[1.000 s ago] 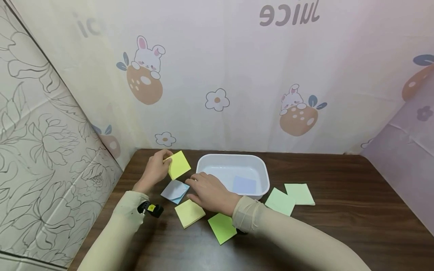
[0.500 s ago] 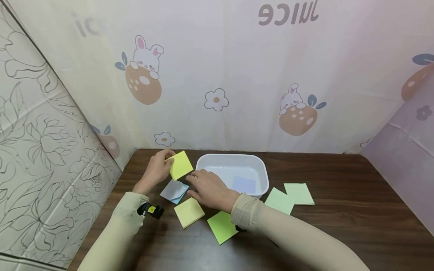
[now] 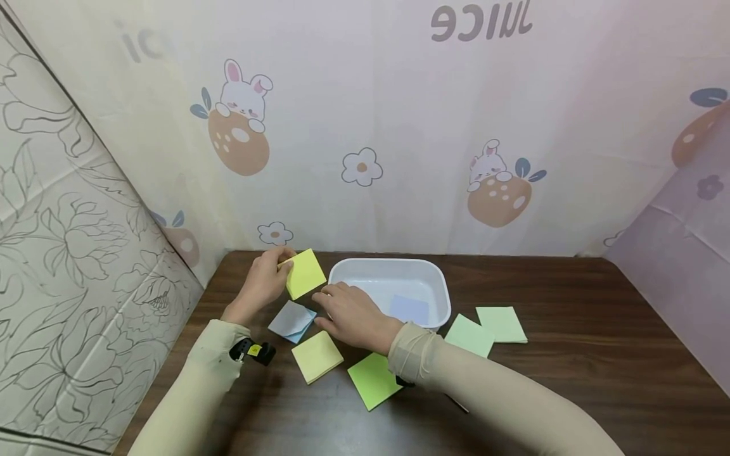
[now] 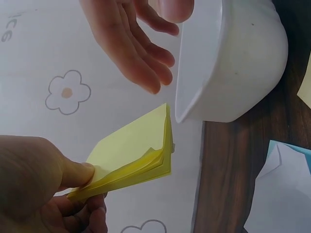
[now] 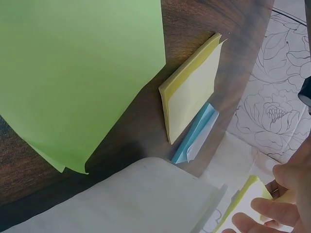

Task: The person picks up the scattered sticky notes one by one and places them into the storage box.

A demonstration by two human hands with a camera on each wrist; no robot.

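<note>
My left hand (image 3: 263, 282) pinches a bright yellow sticky note pad (image 3: 308, 274) by its left corner, thumb on top. In the left wrist view the pad's sheets spread a little at the near edge. My right hand (image 3: 356, 316) holds nothing there; its relaxed fingers hang apart from the pad, overlapping the left end of a white plastic container (image 3: 393, 278) in the head view. A pale lavender note (image 3: 409, 309) shows inside that container. Just below the yellow pad lies a blue pad (image 3: 291, 318) with a loose whitish top sheet.
Close to the right wrist lie a pale yellow pad (image 3: 317, 356) and a lime green pad (image 3: 373, 380). Two mint pads (image 3: 502, 324) overlap right of the container. A thin stick (image 3: 457, 403) pokes out by the right forearm. A patterned curtain (image 3: 365, 209) backs the table.
The left hand has shifted the yellow pad slightly rightward, closer to the container. The right hand has moved a little forward, and the thin stick has come into sight beside its forearm.
</note>
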